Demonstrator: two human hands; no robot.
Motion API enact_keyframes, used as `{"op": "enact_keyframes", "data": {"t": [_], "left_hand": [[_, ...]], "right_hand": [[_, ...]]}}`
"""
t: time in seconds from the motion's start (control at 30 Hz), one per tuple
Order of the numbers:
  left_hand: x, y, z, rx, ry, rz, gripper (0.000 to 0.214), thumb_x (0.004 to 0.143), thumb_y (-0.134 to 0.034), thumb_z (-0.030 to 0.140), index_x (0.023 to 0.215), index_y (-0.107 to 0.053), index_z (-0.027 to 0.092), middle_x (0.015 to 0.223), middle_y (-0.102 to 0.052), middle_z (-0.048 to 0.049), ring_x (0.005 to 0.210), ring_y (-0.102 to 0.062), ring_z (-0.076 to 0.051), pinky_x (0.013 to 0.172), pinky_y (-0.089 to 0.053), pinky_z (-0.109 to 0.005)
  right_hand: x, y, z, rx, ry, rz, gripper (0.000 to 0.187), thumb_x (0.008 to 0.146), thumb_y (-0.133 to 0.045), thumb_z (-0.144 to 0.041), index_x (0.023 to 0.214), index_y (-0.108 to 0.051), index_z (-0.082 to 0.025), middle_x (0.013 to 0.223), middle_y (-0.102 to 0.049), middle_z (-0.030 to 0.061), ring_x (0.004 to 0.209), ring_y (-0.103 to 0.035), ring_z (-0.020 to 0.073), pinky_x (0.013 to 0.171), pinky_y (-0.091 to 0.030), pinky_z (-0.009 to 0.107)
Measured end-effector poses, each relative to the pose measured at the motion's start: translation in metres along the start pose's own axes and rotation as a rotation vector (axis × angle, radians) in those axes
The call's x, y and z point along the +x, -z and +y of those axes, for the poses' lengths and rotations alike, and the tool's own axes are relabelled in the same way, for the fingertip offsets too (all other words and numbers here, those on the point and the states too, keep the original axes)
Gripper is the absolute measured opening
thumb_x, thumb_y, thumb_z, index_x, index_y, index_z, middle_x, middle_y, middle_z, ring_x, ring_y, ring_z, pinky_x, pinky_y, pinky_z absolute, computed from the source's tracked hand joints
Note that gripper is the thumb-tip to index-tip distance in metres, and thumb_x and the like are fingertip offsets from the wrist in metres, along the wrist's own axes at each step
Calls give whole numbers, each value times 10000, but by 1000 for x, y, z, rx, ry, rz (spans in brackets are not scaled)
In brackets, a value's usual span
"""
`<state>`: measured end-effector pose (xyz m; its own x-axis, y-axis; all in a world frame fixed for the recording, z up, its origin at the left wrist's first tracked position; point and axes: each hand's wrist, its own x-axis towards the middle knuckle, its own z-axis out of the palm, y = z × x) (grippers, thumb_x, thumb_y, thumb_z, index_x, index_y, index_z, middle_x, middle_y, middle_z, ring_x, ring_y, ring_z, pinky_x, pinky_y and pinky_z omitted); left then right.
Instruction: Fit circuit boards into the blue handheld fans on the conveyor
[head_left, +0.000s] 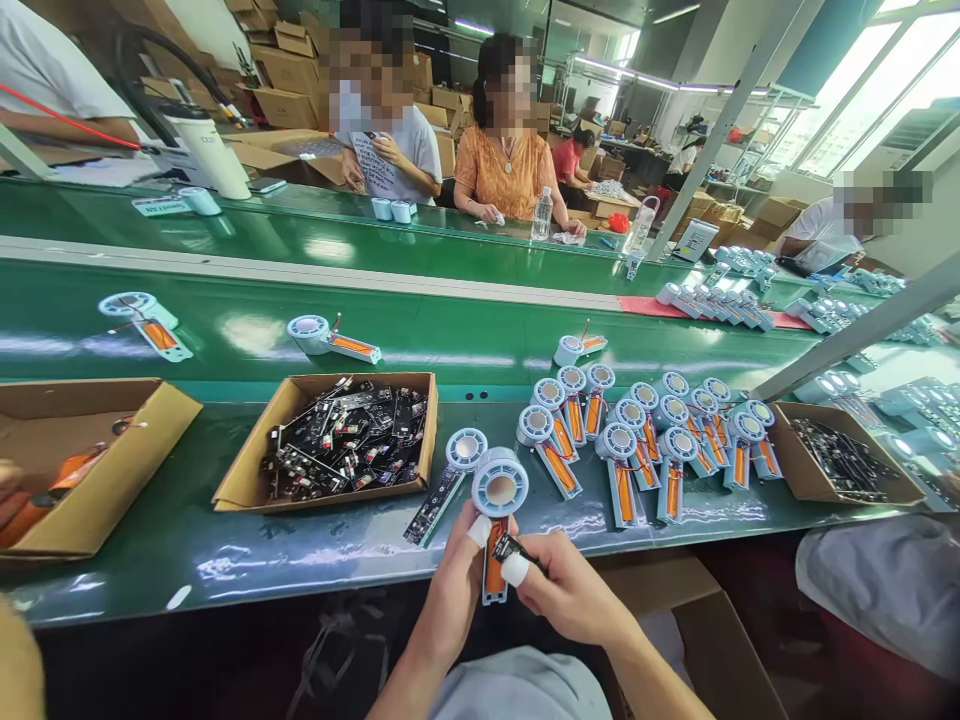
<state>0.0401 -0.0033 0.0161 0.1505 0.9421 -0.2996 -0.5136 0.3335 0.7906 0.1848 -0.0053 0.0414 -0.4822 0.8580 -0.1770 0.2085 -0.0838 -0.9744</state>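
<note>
I hold a small light-blue handheld fan body [498, 500] upright over the near edge of the green bench [300, 545]. Its round head points up and an orange battery shows in its open handle. My left hand [457, 585] grips the handle from the left, thumb wearing a white finger cot. My right hand [564, 590] pinches a small black part with wires against the handle, forefinger also in a white cot. Just left of the fan lies another fan head with a black circuit board [442, 490] on the bench.
A cardboard box of black circuit boards [341, 440] sits left of my hands. Another box [90, 460] stands far left. Several fan bodies [637, 430] lie to the right, beside a further box of boards [840, 460]. Fans ride the green conveyor [330, 340]. People sit opposite and to my right.
</note>
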Motion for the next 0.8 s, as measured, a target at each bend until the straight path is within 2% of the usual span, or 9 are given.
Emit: {"op": "enact_keyframes", "data": {"t": [0.1,0.2,0.33,0.4,0.5,0.57,0.63,0.73,0.8], "left_hand": [[-2,1,-5,29,-2,47,403,818,-665,479,1122,-619,218,1111,-702,-54,1049,-648,-245,852,-525,-319],[-4,4,-13,119,-61,61,436,806,-703,446,1184,-624,244,1226,-681,-61,1255,-566,-277,1024,-466,-341],[-3,6,-16,298,-105,25,442,827,-699,488,1177,-616,232,1215,-687,-80,1252,-568,-288,1010,-466,-331],[-1,4,-13,373,-121,71,423,853,-665,505,1166,-612,226,1176,-693,-78,1192,-594,-279,980,-467,-323],[0,-1,-7,457,-182,169,323,886,-605,506,1045,-627,226,990,-697,-47,973,-634,-245,867,-478,-308],[2,-4,-6,495,-215,197,262,899,-577,488,945,-619,233,806,-656,-14,829,-616,-227,771,-478,-300],[4,-6,-7,517,-229,220,227,900,-565,458,932,-616,239,729,-621,2,780,-603,-227,727,-474,-301],[8,-5,-9,494,-191,241,239,885,-564,418,1033,-627,240,911,-689,-26,895,-632,-236,792,-482,-308],[10,-4,-9,452,-172,227,264,867,-571,384,1083,-624,240,1049,-700,-36,989,-634,-231,841,-479,-299]], "right_hand": [[1,-1,6,139,-58,60,617,963,-401,-709,592,-397,-216,462,-404,-60,441,-328,77,466,-265,222],[3,-6,11,218,-88,152,640,941,-396,-751,575,-366,-227,427,-369,-69,413,-307,73,442,-254,221],[1,-12,13,275,-97,221,605,931,-425,-752,629,-378,-230,455,-334,-90,411,-269,69,405,-209,215],[-4,-14,12,259,-59,269,538,941,-474,-706,726,-458,-213,513,-354,-92,448,-299,77,426,-248,206],[-14,-19,13,158,48,315,373,973,-556,-553,1078,-573,-195,711,-543,-35,624,-490,118,601,-427,226],[-18,-23,18,105,108,355,393,993,-558,-466,1295,-540,-214,913,-652,29,804,-595,160,768,-495,278],[-18,-27,24,84,126,434,423,996,-552,-422,1367,-541,-219,1084,-695,82,974,-649,209,899,-514,336],[-11,-30,31,-3,116,556,420,974,-572,-369,1357,-613,-204,1276,-684,121,1187,-633,276,1028,-489,411],[-7,-31,33,-92,113,591,417,967,-568,-325,1360,-633,-202,1268,-701,122,1157,-662,283,990,-523,412]]}}
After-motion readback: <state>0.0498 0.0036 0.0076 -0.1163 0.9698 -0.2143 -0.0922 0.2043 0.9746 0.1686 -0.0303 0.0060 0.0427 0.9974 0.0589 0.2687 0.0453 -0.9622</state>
